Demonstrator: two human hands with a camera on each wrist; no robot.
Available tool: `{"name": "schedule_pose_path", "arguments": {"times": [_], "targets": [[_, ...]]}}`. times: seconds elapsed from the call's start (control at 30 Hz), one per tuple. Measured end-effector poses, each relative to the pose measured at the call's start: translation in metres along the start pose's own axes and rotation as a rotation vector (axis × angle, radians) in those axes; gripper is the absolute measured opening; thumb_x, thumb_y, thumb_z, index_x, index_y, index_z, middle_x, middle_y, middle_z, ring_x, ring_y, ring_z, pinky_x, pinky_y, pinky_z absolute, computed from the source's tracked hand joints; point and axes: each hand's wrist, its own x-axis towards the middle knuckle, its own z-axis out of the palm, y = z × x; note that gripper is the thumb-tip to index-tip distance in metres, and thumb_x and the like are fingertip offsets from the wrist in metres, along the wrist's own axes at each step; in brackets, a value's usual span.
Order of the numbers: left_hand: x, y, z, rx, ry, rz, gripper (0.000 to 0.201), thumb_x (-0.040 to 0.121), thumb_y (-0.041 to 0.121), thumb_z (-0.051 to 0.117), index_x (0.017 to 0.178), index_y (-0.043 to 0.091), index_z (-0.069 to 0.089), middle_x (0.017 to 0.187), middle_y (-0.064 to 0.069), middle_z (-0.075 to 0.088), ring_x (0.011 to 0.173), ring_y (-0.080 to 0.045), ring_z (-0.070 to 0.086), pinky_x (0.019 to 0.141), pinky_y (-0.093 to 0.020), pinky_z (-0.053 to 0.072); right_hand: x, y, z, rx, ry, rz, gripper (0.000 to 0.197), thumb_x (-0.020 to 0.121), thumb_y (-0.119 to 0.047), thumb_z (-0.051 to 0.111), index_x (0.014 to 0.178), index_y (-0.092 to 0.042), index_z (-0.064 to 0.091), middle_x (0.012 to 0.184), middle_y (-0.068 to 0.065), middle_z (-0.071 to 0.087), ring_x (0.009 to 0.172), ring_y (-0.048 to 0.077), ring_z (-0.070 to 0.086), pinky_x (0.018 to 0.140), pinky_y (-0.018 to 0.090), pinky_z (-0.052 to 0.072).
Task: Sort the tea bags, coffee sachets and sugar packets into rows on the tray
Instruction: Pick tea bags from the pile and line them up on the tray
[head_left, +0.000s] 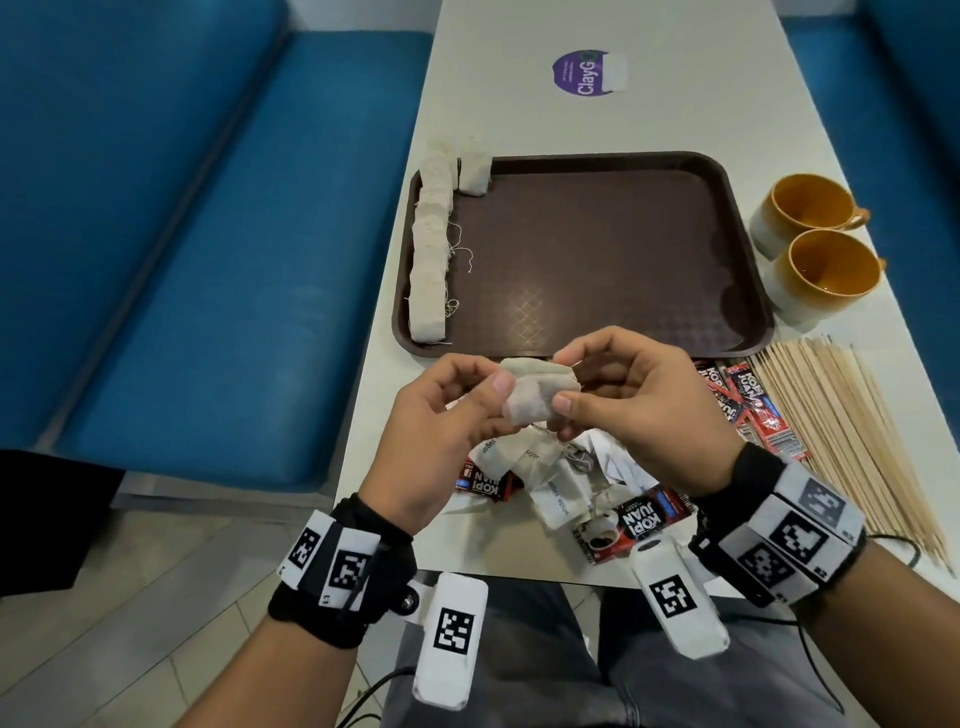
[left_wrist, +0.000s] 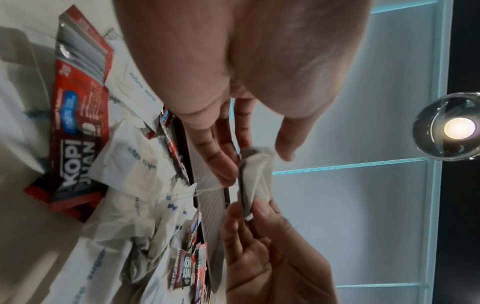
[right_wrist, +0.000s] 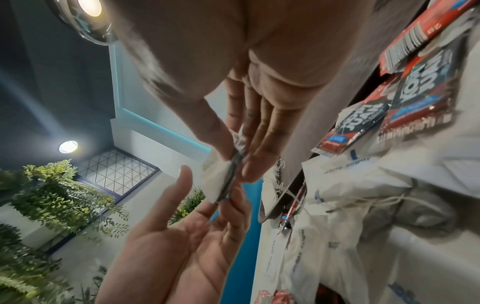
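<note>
Both hands hold one pale tea bag (head_left: 532, 397) in the air, just in front of the brown tray's (head_left: 597, 249) near edge. My left hand (head_left: 496, 389) pinches its left end between thumb and fingers. My right hand (head_left: 563, 387) pinches the right end. The wrist views show the bag (left_wrist: 259, 176) (right_wrist: 217, 181) edge-on, with its string (left_wrist: 205, 188) trailing down to the pile. A row of tea bags (head_left: 428, 254) runs along the tray's left side, with one more tea bag (head_left: 474, 174) at the far left corner. A mixed pile of white sugar packets (head_left: 558, 501), red coffee sachets (head_left: 641, 519) and tea bags lies beneath my hands.
Two orange-lined cups (head_left: 815, 234) stand right of the tray. Wooden stirrers (head_left: 841, 426) are fanned out at the right, next to more coffee sachets (head_left: 743, 400). A purple sticker (head_left: 582, 73) marks the far tabletop. Blue bench seats (head_left: 208, 260) flank the table.
</note>
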Motion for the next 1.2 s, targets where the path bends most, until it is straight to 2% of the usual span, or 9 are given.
{"name": "schedule_pose_path", "arguments": {"times": [0.2,0.33,0.5,0.63,0.77,0.93,1.07,1.17,1.2], "targets": [[-0.001,-0.002,-0.003,-0.006,-0.044,-0.027,0.014,0.086,0.015,0.069,0.088,0.004,0.06,0.09,-0.011,0.066,0.082,-0.031,0.063,0.078,-0.035,0.056,0.004,-0.002,-0.004,-0.061,0.042,-0.03,0.024,0.082,0.012,0.075,0.102,0.001,0.069,0.09,0.023,0.075,0.066,0.034,0.07,0.072,0.043,0.063],[-0.003,0.0,-0.003,-0.106,-0.019,0.002,0.012,0.085,0.004,0.065,0.087,0.005,0.053,0.087,-0.015,0.064,0.078,-0.03,0.068,0.074,-0.031,0.057,0.005,-0.004,-0.007,-0.068,0.068,-0.041,0.022,0.081,0.007,0.079,0.1,-0.002,0.073,0.088,0.019,0.076,0.067,0.033,0.071,0.074,0.045,0.063],[-0.002,-0.002,-0.003,-0.094,-0.009,-0.013,0.032,0.086,-0.016,0.06,0.109,0.004,0.053,0.09,-0.018,0.07,0.072,-0.03,0.068,0.079,-0.034,0.058,0.008,-0.006,-0.006,0.012,0.076,-0.025,0.029,0.077,0.005,0.079,0.105,0.0,0.071,0.093,0.025,0.074,0.067,0.035,0.071,0.069,0.038,0.062],[-0.001,-0.001,-0.004,-0.158,-0.055,-0.072,0.049,0.07,-0.008,0.054,0.118,0.002,0.06,0.103,-0.017,0.065,0.077,-0.022,0.065,0.081,-0.03,0.057,0.008,-0.006,-0.004,-0.002,0.039,-0.017,0.011,0.087,0.007,0.072,0.098,0.003,0.072,0.088,0.022,0.075,0.07,0.037,0.071,0.076,0.046,0.062],[0.0,-0.001,-0.004,-0.205,-0.096,-0.075,0.038,0.079,0.006,0.063,0.116,-0.001,0.062,0.105,-0.018,0.065,0.086,-0.024,0.059,0.079,-0.028,0.055,0.009,-0.007,-0.002,-0.078,0.035,-0.012,0.01,0.091,0.005,0.07,0.097,-0.001,0.075,0.087,0.02,0.076,0.074,0.04,0.074,0.083,0.052,0.062],[0.005,-0.012,-0.004,0.043,-0.032,-0.031,0.034,0.077,0.017,0.08,0.105,0.003,0.067,0.092,-0.01,0.07,0.083,-0.02,0.063,0.08,-0.035,0.052,0.008,-0.014,0.001,-0.213,0.042,-0.083,0.017,0.089,0.001,0.075,0.096,-0.014,0.079,0.087,0.009,0.078,0.077,0.035,0.074,0.075,0.042,0.063],[0.006,-0.013,-0.002,-0.04,0.007,-0.078,0.038,0.077,0.022,0.079,0.106,0.001,0.065,0.092,-0.011,0.068,0.081,-0.022,0.065,0.081,-0.033,0.054,0.009,-0.019,-0.003,-0.411,0.139,-0.241,0.021,0.086,-0.005,0.079,0.091,-0.025,0.078,0.083,-0.008,0.077,0.073,0.01,0.069,0.071,0.024,0.055],[0.008,-0.011,-0.002,-0.069,0.082,-0.073,0.004,0.095,0.009,0.067,0.095,0.005,0.066,0.088,-0.011,0.068,0.076,-0.022,0.066,0.075,-0.029,0.056,0.008,-0.023,-0.008,-0.372,0.085,-0.229,0.019,0.084,-0.006,0.081,0.094,-0.023,0.079,0.085,-0.002,0.077,0.076,0.012,0.07,0.073,0.023,0.055],[0.008,-0.01,-0.004,-0.039,0.108,-0.057,0.007,0.099,0.005,0.06,0.094,0.005,0.065,0.087,-0.011,0.067,0.075,-0.021,0.066,0.072,-0.028,0.056,0.008,-0.025,-0.008,-0.294,0.033,-0.182,0.02,0.083,-0.005,0.082,0.097,-0.021,0.08,0.086,0.003,0.077,0.078,0.014,0.07,0.074,0.027,0.058]]}}
